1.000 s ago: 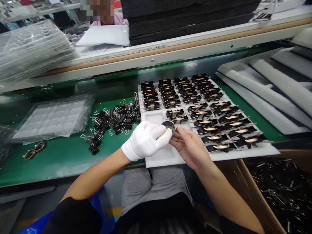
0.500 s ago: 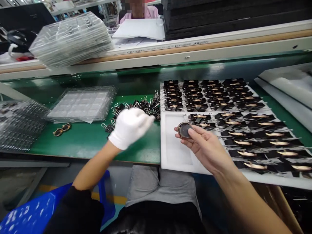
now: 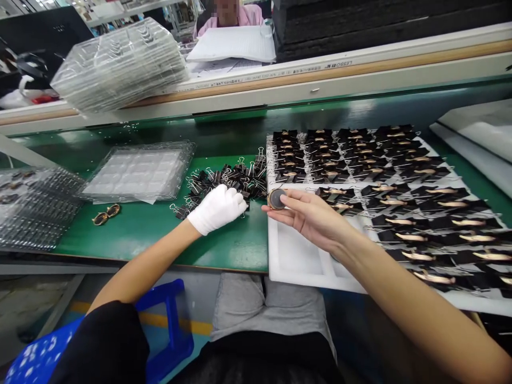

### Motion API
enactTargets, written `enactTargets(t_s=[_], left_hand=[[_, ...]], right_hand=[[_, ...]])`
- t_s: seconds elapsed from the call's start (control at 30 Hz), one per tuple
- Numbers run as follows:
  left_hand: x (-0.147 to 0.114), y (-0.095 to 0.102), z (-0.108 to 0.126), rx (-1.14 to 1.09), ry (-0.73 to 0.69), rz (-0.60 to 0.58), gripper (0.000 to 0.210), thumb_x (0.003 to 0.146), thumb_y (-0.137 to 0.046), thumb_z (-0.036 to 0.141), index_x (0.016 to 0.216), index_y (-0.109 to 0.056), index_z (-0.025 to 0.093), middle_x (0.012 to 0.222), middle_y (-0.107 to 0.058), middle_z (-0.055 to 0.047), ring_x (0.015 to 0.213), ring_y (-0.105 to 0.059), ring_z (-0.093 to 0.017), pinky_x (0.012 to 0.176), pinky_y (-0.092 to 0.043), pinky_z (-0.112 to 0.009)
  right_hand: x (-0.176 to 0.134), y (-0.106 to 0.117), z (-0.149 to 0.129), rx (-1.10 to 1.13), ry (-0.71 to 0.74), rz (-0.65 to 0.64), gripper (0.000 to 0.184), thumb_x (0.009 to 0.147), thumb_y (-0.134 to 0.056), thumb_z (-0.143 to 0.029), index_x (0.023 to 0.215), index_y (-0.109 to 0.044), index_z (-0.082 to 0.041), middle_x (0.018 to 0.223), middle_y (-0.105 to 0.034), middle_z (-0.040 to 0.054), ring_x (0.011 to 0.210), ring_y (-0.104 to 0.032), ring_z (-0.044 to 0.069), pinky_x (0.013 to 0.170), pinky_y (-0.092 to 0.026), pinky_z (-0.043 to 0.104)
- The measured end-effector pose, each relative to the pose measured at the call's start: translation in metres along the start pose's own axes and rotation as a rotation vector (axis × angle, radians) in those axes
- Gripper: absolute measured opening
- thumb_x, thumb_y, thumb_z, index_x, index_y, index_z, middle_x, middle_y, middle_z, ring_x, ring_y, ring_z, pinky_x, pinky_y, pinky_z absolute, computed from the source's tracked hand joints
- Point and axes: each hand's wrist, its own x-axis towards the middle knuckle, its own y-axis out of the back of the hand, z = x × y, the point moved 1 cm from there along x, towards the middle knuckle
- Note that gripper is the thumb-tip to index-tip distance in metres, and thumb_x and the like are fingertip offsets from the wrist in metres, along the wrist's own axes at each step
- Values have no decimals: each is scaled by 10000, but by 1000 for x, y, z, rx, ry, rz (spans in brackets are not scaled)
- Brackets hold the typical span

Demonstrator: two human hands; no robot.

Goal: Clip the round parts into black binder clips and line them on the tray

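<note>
The bare right hand (image 3: 316, 216) pinches a small round dark disc with a brass rim (image 3: 276, 198) in closed fingers, just above the near-left corner of the white foam tray (image 3: 298, 256). Left of that tray, the white-gloved left hand (image 3: 218, 208) rests curled on the loose pile of black binder clips (image 3: 224, 181); whether it grips 1 is unclear. Most tray rows hold clipped pieces; the near-left pocket is bare

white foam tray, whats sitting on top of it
The white foam tray carries rows of black binder clips clamped on gold-rimmed parts; its near-left pockets are bare. The right hand, holding a round part, and its forearm cover some pockets.
</note>
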Motion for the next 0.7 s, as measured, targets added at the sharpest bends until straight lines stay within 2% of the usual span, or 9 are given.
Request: enactTargets(t_s=[0.07,0.17,0.23,0.27,0.4,0.47,0.53,0.6,0.7], left_hand=[[2,5,-4,-116,106,148,317,1032,-530,226,726,-603,187,698,-613,-65,702,-570,-199,647,-316,-358],[7,14,-3,-490,387,429,362,1030,-556,346,700,-512,202,663,-555,-8,623,-499,-140,631,-369,-314],[12,16,6,-770,499,517,357,1009,-573,354,698,-478,207,646,-513,25,582,-452,-110,589,-371,-277],[15,16,11,-870,525,517,362,1004,-573,368,694,-473,208,637,-498,33,572,-436,-104,570,-364,-267],[23,15,23,-995,458,315,374,1018,-461,401,721,-549,192,664,-545,16,611,-474,-111,609,-393,-267],[21,15,23,-965,446,179,372,959,-530,440,687,-544,187,636,-533,23,597,-452,-107,594,-364,-270],[19,15,21,-946,489,79,443,893,-607,492,605,-467,186,562,-433,45,558,-365,-92,551,-293,-269],[17,14,21,-969,524,10,516,887,-597,532,557,-410,182,533,-348,53,548,-302,-83,531,-242,-270],[16,10,24,-1040,521,-52,509,871,-574,542,547,-439,173,532,-360,48,551,-307,-78,521,-232,-261]], right_hand=[[2,2,3,-57,26,-19,212,836,-871,-362,944,-808,-190,1102,-794,99,1047,-754,228,1041,-597,415],[1,2,5,-101,91,-56,284,795,-906,-417,980,-822,-218,1156,-782,79,1074,-712,207,1035,-564,413],[0,-1,6,-70,111,-114,298,774,-925,-426,979,-829,-232,1141,-785,65,1049,-711,203,1028,-567,424],[0,-2,6,-52,122,-131,301,767,-930,-429,974,-831,-234,1114,-789,60,1020,-716,200,1025,-573,430],[0,-1,9,-93,180,-113,333,746,-949,-445,961,-837,-216,1030,-797,65,921,-735,192,1031,-582,431],[1,2,11,-140,186,-114,359,735,-956,-447,981,-836,-215,1033,-799,72,897,-743,201,1019,-589,440],[1,6,13,-194,182,-129,369,743,-950,-450,1002,-833,-215,1025,-800,75,890,-750,215,998,-599,452],[1,8,13,-252,174,-139,368,766,-932,-460,1012,-828,-208,996,-801,76,912,-756,228,995,-601,458],[0,9,12,-322,152,-139,352,785,-914,-465,994,-822,-197,949,-799,75,932,-759,236,1009,-596,468]])
